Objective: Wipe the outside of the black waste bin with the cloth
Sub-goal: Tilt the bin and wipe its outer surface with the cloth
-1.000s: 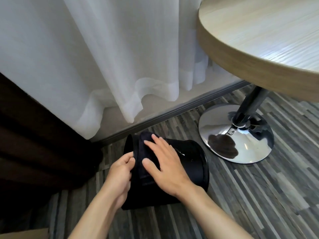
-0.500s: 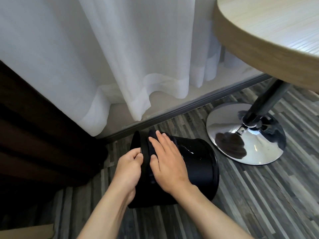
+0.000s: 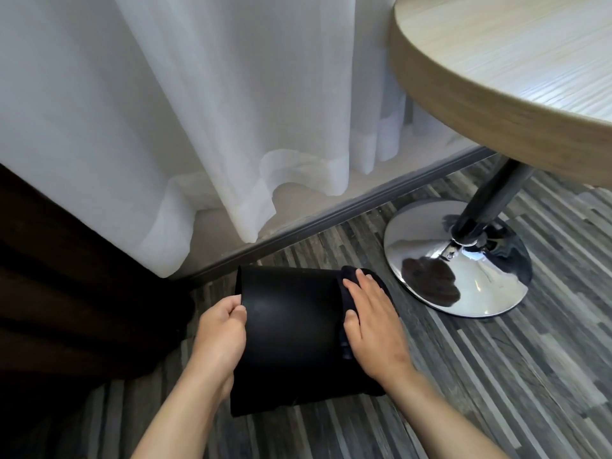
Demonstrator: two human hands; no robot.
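Observation:
The black waste bin (image 3: 291, 329) lies on its side on the striped wood floor, its open end to the left. My left hand (image 3: 222, 332) grips the rim at that open end. My right hand (image 3: 374, 326) lies flat, fingers together, pressing a dark cloth (image 3: 344, 326) against the bin's right end, near its base. Most of the cloth is hidden under the palm; only a dark edge shows along the fingers.
A round wooden table (image 3: 480, 104) overhangs at the upper right, on a dark pole with a shiny chrome base (image 3: 447, 270) just right of the bin. White sheer curtains (image 3: 198, 111) hang behind; a dark curtain (image 3: 66, 293) fills the left.
My right hand has slid the cloth from the bin's open left end across its side to the right end. The left hand stays on the rim.

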